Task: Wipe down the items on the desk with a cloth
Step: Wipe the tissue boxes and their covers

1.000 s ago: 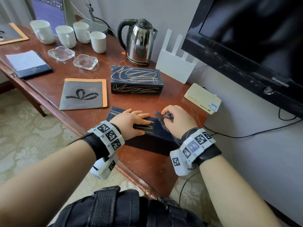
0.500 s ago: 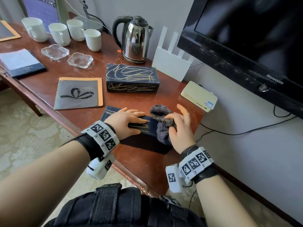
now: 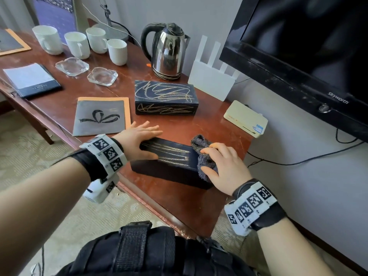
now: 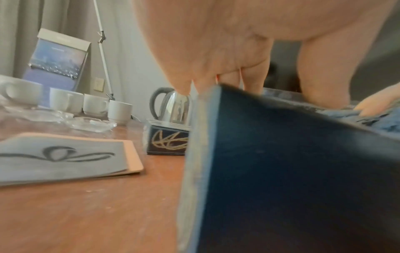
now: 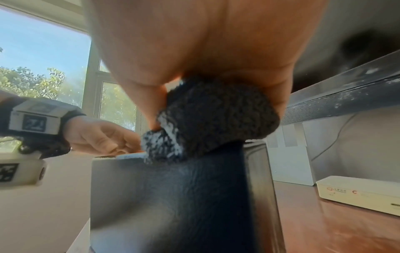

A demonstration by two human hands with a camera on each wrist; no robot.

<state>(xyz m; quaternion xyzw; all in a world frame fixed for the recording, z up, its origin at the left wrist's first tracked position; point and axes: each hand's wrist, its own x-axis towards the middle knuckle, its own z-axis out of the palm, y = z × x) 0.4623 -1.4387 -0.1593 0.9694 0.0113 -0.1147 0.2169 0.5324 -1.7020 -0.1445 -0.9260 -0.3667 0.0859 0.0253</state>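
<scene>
A dark box with gold scribbles [image 3: 171, 156] lies near the front edge of the brown desk [image 3: 179, 208]. My left hand [image 3: 143, 140] rests flat on its left end, fingers straight over the far edge, thumb on the top. My right hand [image 3: 225, 162] grips a fuzzy grey cloth [image 3: 201, 144] and presses it over the box's right end. In the right wrist view the cloth [image 5: 212, 119] is bunched under my palm, against the top of the box [image 5: 173, 196]. In the left wrist view the box [image 4: 281, 171] fills the right half.
A second scribbled box [image 3: 165, 98], a steel kettle [image 3: 168, 50], a white router [image 3: 211, 80] and a cream device [image 3: 245, 118] stand behind. To the left are a grey booklet [image 3: 101, 118], glass ashtrays [image 3: 102, 76], several white cups [image 3: 117, 51] and a notepad [image 3: 29, 78]. A TV [image 3: 298, 46] hangs at the right.
My right hand has slid the cloth from the box's top toward its right end. The left hand's fingers have straightened and shifted left, so more of the top shows.
</scene>
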